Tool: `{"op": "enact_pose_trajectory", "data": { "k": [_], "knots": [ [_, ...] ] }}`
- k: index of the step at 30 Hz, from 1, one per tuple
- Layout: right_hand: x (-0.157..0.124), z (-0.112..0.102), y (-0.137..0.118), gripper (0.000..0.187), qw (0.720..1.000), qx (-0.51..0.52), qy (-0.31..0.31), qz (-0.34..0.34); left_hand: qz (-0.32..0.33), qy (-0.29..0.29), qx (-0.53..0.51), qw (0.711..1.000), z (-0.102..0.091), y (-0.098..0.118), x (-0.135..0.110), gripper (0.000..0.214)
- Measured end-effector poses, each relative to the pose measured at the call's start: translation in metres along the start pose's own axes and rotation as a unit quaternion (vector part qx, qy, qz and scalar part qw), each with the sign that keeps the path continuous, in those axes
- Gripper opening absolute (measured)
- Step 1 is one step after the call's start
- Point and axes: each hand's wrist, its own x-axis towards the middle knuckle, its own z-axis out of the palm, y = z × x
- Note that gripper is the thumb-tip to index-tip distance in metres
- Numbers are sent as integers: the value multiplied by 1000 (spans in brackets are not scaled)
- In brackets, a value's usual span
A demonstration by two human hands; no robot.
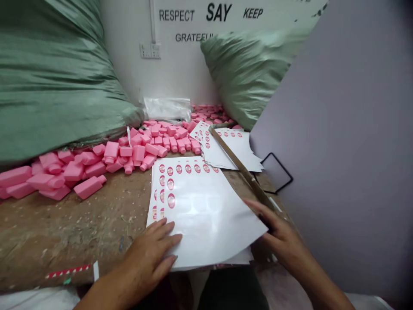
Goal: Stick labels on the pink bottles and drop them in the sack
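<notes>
A stack of white label sheets (206, 215) lies in front of me, with oval red-and-pink stickers along the top and left edges of the upper sheets. My left hand (155, 245) rests on the stack's lower left edge, fingers spread flat on the paper. At the right, my right hand (275, 226) has the top sheet's near corner between thumb and fingers, and that corner curls up off the stack. Behind lies a second pile of label sheets (230, 148), partly under a long wooden strip (235, 159) that slants down toward my right hand.
Many pink plastic bottles (138, 153) are heaped across the brown worktable (97, 224). Large green sacks (58, 82) stand at left and back right. A clear plastic bag (167, 108) lies by the wall. A black wire frame (279, 172) leans near the grey panel (342, 150) at right.
</notes>
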Motion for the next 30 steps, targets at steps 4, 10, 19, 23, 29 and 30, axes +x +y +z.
{"op": "enact_pose_trajectory", "data": {
  "k": [4,10,19,23,29,30],
  "knots": [
    [11,10,-17,21,996,-7,-85,-29,7,4,2,1000,-7,13,14,75],
    [29,-2,-39,26,993,-32,-49,-104,-34,16,31,999,-5,33,60,67],
    [68,-37,53,37,961,-236,138,31,-155,225,-37,961,-98,-9,51,48],
    [74,-30,62,27,966,-215,140,37,-218,351,-10,911,-159,9,68,50],
    [81,-28,47,37,977,-112,175,41,-190,292,211,913,-171,39,151,53],
    [81,-29,43,41,978,-87,184,40,-167,261,235,921,-164,37,166,54]
  ]
}}
